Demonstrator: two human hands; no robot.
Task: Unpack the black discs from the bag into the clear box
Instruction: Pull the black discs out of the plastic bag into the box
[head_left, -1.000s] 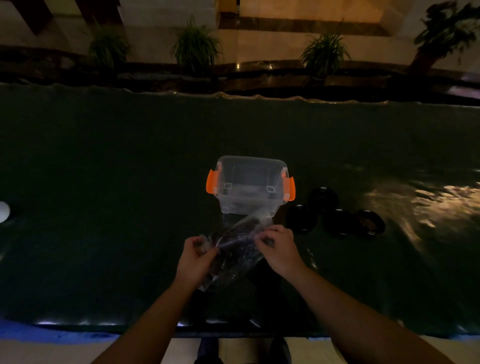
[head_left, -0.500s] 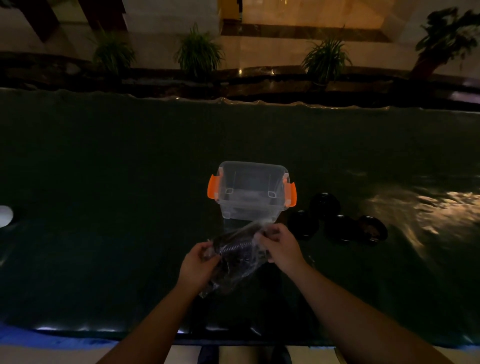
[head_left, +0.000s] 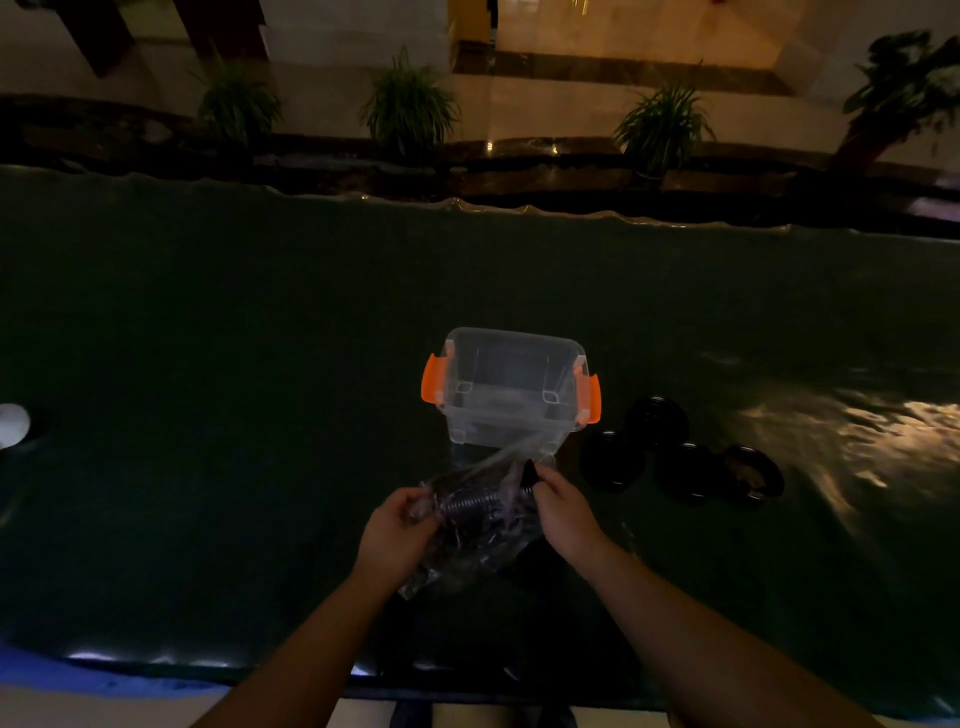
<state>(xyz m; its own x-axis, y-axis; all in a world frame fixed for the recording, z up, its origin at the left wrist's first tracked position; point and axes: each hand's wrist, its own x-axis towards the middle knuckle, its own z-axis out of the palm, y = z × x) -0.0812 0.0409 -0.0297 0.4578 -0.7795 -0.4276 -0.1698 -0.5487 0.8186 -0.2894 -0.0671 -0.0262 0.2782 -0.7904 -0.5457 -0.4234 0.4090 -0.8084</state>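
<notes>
A clear plastic bag (head_left: 475, 525) holding a stacked row of black discs hangs between my hands, just in front of the clear box (head_left: 511, 387) with orange latches. My left hand (head_left: 397, 535) grips the bag's left side. My right hand (head_left: 563, 512) pinches a black disc (head_left: 529, 477) at the bag's open upper right end. Several loose black discs (head_left: 680, 457) lie on the dark table to the right of the box. The box stands open; I cannot tell whether anything is inside.
The dark green table cover (head_left: 260, 364) stretches wide on both sides. A white round object (head_left: 11, 423) sits at the far left edge. Potted plants (head_left: 408, 106) stand beyond the table's far edge. The near edge runs just below my forearms.
Both hands lifted the bag slightly toward the box. My right hand shifted from the bag's rim to pinching a disc at the bag's mouth.
</notes>
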